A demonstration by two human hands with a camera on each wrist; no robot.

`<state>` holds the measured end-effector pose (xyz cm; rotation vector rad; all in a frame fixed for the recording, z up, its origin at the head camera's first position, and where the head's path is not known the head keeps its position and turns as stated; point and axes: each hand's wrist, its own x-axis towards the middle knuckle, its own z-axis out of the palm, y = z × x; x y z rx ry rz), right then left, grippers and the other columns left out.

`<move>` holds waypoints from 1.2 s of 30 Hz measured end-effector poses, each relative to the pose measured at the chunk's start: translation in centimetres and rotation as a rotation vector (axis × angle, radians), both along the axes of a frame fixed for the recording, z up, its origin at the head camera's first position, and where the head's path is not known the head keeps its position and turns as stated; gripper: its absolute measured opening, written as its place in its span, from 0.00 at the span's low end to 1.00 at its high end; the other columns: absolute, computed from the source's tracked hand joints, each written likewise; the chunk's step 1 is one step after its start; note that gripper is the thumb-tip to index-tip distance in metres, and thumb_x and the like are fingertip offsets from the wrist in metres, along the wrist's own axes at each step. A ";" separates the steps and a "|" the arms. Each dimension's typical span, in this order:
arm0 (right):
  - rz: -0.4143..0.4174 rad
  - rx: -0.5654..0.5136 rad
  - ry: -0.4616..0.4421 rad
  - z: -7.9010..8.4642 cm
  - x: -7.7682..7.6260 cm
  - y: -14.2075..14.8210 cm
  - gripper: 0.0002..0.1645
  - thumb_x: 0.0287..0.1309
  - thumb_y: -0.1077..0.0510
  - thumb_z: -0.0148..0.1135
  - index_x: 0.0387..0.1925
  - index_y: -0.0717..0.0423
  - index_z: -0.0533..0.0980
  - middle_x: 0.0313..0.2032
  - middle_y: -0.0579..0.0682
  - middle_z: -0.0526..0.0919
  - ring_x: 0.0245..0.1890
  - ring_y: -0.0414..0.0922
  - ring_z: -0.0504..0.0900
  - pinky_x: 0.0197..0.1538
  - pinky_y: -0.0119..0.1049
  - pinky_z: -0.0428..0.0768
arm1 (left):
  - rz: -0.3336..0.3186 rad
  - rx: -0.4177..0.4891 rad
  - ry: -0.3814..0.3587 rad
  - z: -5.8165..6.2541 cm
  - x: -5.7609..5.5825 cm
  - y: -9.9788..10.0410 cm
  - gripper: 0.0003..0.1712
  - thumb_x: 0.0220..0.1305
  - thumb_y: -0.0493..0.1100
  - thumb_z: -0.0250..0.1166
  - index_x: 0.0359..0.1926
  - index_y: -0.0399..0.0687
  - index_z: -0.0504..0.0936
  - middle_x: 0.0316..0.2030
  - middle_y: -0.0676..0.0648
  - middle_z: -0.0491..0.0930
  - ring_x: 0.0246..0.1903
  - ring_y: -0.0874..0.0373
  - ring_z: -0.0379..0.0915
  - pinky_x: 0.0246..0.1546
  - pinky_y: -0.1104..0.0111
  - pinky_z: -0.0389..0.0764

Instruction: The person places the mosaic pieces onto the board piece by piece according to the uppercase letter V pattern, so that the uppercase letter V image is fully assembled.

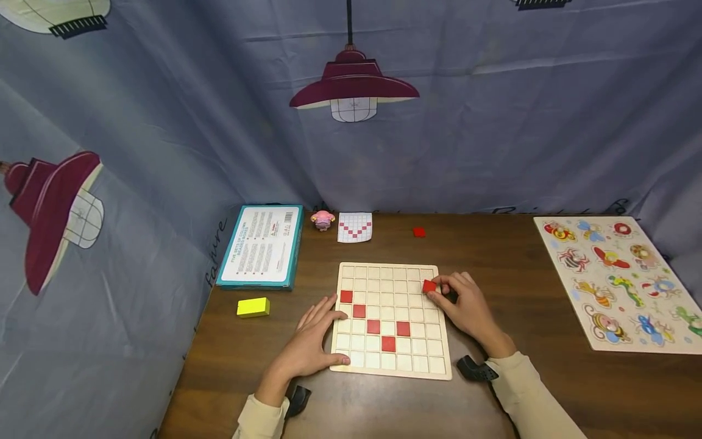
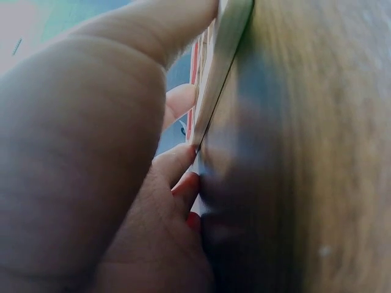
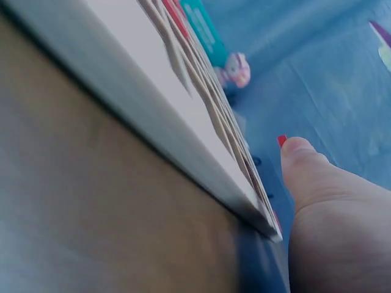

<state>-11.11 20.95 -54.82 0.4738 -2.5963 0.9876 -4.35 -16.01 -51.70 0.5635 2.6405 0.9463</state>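
Note:
A pale wooden grid board point(image 1: 390, 374) lies in front of me, with several red square tiles point(image 1: 388, 344) set in its cells, forming a diagonal that turns up at its lower end. Over the board's upper right edge, my right hand point(image 1: 466, 308) pinches a red tile point(image 1: 429, 286) between thumb and forefinger. A corner of that tile point(image 3: 281, 140) shows past the thumb in the right wrist view. My left hand point(image 1: 309, 341) rests along the board's left edge, its fingers extended and the thumb lying on the lower left corner.
Behind the board, a small card point(image 1: 354, 235) printed with a red V of squares lies beside a pink figurine point(image 1: 322, 220). One loose red tile point(image 1: 419, 232) is further right. A teal box point(image 1: 260, 244) and yellow block point(image 1: 253, 307) stand left; an insect-picture board point(image 1: 620, 283) lies right.

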 end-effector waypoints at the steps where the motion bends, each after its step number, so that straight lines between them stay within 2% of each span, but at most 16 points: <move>1: 0.015 0.001 -0.002 0.0 0.4 -0.2 0.14 0.52 0.59 0.78 0.40 0.55 0.82 0.27 0.42 0.73 0.36 0.37 0.64 0.39 0.30 0.60 | 0.002 0.001 -0.004 0.1 0.0 0.0 0.46 0.49 0.58 0.81 0.67 0.55 0.72 0.82 0.49 0.48 0.82 0.45 0.41 0.79 0.43 0.45; 6: 0.076 0.037 -0.004 0.1 2.4 -0.8 0.16 0.49 0.57 0.80 0.39 0.53 0.83 0.26 0.39 0.73 0.35 0.35 0.63 0.42 0.31 0.61 | 0.001 0.007 -0.023 0.4 0.0 0.0 0.44 0.51 0.58 0.80 0.67 0.55 0.72 0.82 0.49 0.47 0.82 0.45 0.39 0.79 0.41 0.44; 12: 0.139 0.105 -0.006 0.0 3.3 -1.3 0.16 0.49 0.52 0.80 0.39 0.46 0.83 0.25 0.36 0.71 0.32 0.33 0.61 0.42 0.29 0.57 | 0.005 0.014 -0.030 0.5 0.0 -0.1 0.44 0.52 0.58 0.80 0.67 0.55 0.72 0.82 0.48 0.47 0.82 0.45 0.39 0.79 0.41 0.44; 16: 0.138 0.121 -0.011 0.1 3.5 -1.3 0.16 0.49 0.50 0.80 0.39 0.44 0.83 0.25 0.35 0.71 0.32 0.32 0.61 0.43 0.28 0.56 | 0.001 0.009 -0.027 0.4 0.0 -0.1 0.43 0.52 0.57 0.80 0.67 0.55 0.72 0.82 0.48 0.47 0.82 0.45 0.39 0.79 0.41 0.44; 22: 0.153 0.105 0.012 0.3 3.5 -1.2 0.16 0.48 0.51 0.81 0.40 0.46 0.84 0.26 0.35 0.71 0.32 0.33 0.61 0.43 0.29 0.57 | -0.001 0.007 -0.021 0.6 -0.1 0.1 0.43 0.52 0.57 0.79 0.66 0.55 0.72 0.82 0.49 0.47 0.82 0.45 0.39 0.79 0.41 0.43; 31: 0.146 0.093 -0.029 0.4 3.6 -1.6 0.14 0.52 0.52 0.78 0.42 0.43 0.84 0.27 0.35 0.73 0.34 0.33 0.64 0.45 0.31 0.59 | 0.007 0.012 -0.020 0.4 0.1 0.2 0.43 0.51 0.56 0.80 0.66 0.55 0.73 0.82 0.50 0.47 0.82 0.46 0.39 0.79 0.41 0.44; 36: 0.146 0.100 -0.043 0.4 3.5 -1.7 0.13 0.53 0.51 0.78 0.41 0.41 0.85 0.29 0.34 0.74 0.36 0.34 0.66 0.45 0.35 0.64 | 0.016 0.009 -0.019 0.2 0.1 0.2 0.43 0.51 0.57 0.80 0.66 0.55 0.73 0.82 0.51 0.46 0.82 0.46 0.38 0.78 0.40 0.44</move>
